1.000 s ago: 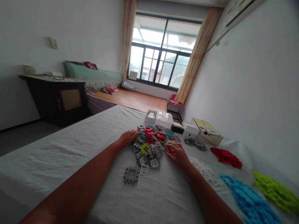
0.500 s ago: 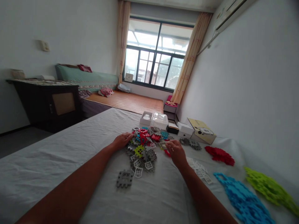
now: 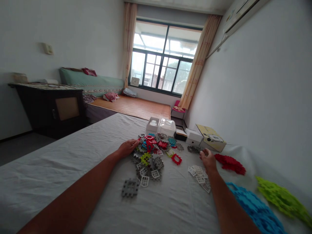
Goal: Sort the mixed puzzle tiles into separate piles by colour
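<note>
A mixed pile of coloured plastic lattice tiles (image 3: pixel 152 152) lies on the white sheet (image 3: pixel 73 172) in front of me. My left hand (image 3: pixel 128 148) rests palm down on the pile's left edge, fingers stretched over the tiles. My right hand (image 3: pixel 208 159) is further right, beside a small heap of grey tiles (image 3: pixel 195 149). Its fingers are curled together, and what they hold is hidden. A loose red tile (image 3: pixel 176 159) lies between the pile and that hand. White tiles (image 3: pixel 200 174) sit just below my right wrist.
Sorted heaps lie at the right: red (image 3: pixel 230 163), blue (image 3: pixel 253 208), green (image 3: pixel 280 198). A large grey tile (image 3: pixel 130 188) sits near me. Clear and white boxes (image 3: pixel 161 125) and a cardboard box (image 3: pixel 212 138) stand behind. A dark cabinet (image 3: pixel 53 107) is at the left.
My right hand left the mixed pile and moved right to the grey heap, leaving a red tile lying alone. The left hand stayed on the pile's left edge.
</note>
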`<state>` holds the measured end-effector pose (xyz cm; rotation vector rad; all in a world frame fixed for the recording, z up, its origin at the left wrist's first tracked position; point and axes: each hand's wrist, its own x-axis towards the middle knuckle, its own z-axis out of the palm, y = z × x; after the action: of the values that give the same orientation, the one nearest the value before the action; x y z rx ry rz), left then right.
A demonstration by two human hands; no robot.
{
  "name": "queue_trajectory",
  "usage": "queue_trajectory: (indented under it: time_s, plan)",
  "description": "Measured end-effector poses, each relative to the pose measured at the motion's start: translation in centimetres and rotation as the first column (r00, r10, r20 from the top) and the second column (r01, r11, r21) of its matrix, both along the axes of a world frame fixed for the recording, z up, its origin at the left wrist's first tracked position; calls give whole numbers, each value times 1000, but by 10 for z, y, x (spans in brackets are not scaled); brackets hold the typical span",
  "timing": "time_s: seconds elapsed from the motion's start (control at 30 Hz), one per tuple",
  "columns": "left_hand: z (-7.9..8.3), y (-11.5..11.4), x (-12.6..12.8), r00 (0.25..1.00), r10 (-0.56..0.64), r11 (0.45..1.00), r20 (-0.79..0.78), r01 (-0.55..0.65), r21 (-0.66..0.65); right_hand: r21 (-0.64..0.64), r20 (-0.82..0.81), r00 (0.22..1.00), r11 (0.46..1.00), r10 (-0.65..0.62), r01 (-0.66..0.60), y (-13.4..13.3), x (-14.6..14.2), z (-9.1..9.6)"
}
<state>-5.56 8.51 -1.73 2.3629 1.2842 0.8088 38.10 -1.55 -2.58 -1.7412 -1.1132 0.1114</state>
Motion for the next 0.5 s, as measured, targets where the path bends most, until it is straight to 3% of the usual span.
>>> queue_trajectory:
  time_s: [0.07,0.13,0.2,0.3,0.4,0.5]
  plan:
    - [0,0,0,1000,-11,1000,0,11,1,-19,14,998,998,58,-58,-1,-18,5]
    - [0,0,0,1000,-20,1000,-3,20,6,-45,27,980,979,198,-197,-5,-47,9]
    - [-1,0,-1,1000,-26,1000,-2,26,14,-93,64,914,915,400,-393,-12,-84,13]
    - [-2,0,-1,1000,-30,999,1,30,30,-196,189,748,771,637,-607,-27,-138,15]
    - [-3,-1,-1,1000,-30,998,-4,30,47,-281,336,631,714,699,-642,-38,-171,13]
    - [-2,-4,0,1000,-20,996,-15,21,89,-322,381,601,710,703,-626,-42,-179,13]
